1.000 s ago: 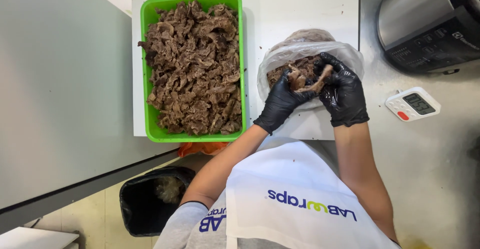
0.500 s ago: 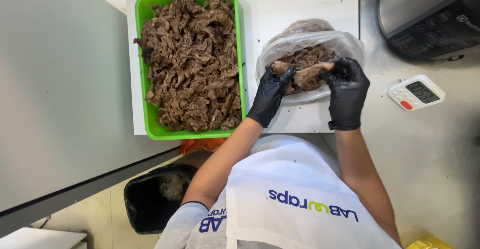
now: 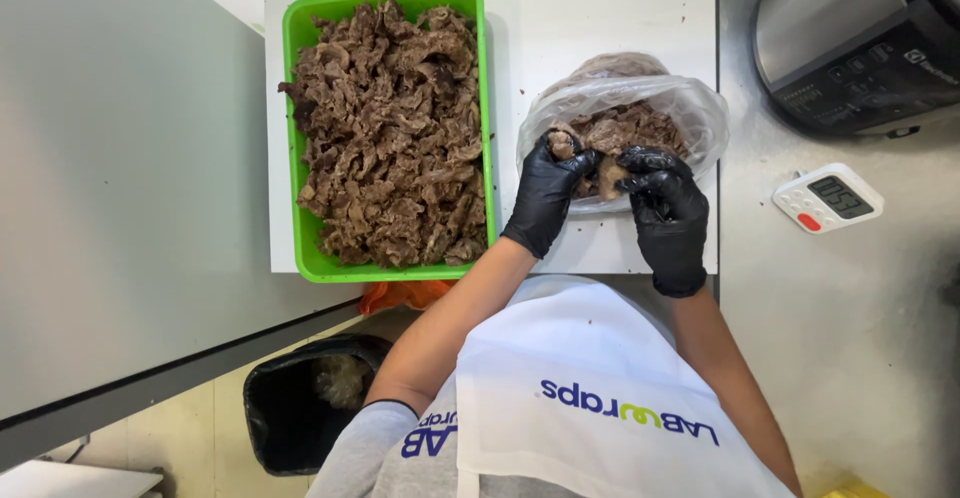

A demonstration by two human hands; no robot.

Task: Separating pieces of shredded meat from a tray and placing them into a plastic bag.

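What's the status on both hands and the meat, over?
Left hand and right hand, black gloves, each pinching meat pieces at the plastic bag. Green tray of cooked meat alongside. Nothing in the way.

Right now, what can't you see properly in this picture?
- Head view: the container under the clear plastic bag is hidden by the bag and the meat.
- The meat piece between the left hand and right hand is partly covered by the black-gloved fingers.
- The grey appliance is cut off by the top and right edges.
- The black bin is too dark to see what is inside.
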